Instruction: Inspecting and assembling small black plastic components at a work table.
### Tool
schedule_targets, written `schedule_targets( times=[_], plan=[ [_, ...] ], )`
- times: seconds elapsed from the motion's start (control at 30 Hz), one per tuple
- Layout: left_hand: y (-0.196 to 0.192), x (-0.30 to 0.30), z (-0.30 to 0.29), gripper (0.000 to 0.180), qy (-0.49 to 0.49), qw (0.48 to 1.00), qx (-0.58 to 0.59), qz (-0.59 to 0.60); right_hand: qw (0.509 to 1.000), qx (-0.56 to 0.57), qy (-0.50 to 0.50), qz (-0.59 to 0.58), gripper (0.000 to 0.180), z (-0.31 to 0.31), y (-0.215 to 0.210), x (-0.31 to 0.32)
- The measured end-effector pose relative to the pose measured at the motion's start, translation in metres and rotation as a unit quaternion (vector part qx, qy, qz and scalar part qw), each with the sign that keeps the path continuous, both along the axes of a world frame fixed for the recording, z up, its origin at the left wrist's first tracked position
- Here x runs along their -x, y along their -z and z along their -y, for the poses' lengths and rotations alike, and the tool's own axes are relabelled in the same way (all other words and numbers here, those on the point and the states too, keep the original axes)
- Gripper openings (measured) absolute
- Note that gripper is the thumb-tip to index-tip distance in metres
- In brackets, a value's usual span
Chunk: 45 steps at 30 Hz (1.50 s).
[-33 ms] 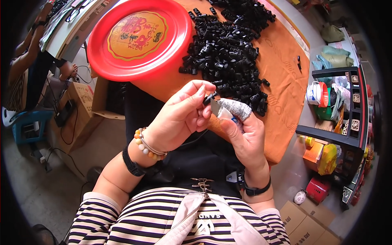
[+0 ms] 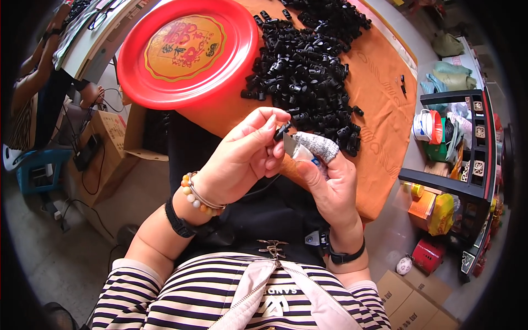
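Note:
My left hand [image 2: 247, 144] is closed, pinching a small black plastic part [image 2: 281, 132] between thumb and fingers in front of my body. My right hand [image 2: 333, 184] grips a small knife [image 2: 290, 146]. Its short metal blade points toward the black part, and at the edge I cannot tell whether they touch. White and blue wrapping covers the handle, which my fingers partly hide. A grey knitted sleeve [image 2: 318, 145] covers my right index finger. Just beyond both hands lies a big heap of similar black plastic parts [image 2: 308, 71].
An orange cloth [image 2: 377, 110] covers the table under the heap. A red round tray [image 2: 242, 55] sits at the far left. Cardboard boxes [image 2: 104, 143] and a blue stool [image 2: 41, 170] stand left. A dark shelf [image 2: 440, 184] stands right. Another person's arm [image 2: 38, 77] shows at the upper left.

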<state>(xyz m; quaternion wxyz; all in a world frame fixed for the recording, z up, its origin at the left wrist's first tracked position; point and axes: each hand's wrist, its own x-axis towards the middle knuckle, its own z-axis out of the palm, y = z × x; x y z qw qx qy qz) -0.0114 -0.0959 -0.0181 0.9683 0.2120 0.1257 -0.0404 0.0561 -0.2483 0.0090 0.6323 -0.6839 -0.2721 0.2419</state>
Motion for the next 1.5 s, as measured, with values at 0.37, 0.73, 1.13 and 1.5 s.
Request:
schedule_targets(
  times=[0.37, 0.73, 1.13, 1.5],
  plan=[
    [0.003, -0.003, 0.002, 0.027, -0.011, 0.999, -0.03, 0.029, 0.996, 0.051, 0.008, 0.075, 0.032, -0.004, 0.01, -0.002],
    [0.001, -0.001, 0.0, 0.027, -0.008, 0.999, -0.038, 0.017, 0.978, 0.123, -0.01, 0.168, 0.035, -0.003, 0.01, -0.001],
    [-0.001, -0.001, 0.005, 0.021, -0.028, 0.999, -0.037, 0.023, 0.997, 0.042, 0.007, 0.072, 0.035, -0.003, 0.014, 0.002],
    [0.006, 0.001, 0.003, 0.02, -0.003, 0.998, -0.001, 0.061, 0.999, 0.014, -0.006, 0.045, 0.034, -0.004, 0.013, 0.002]
  ],
)
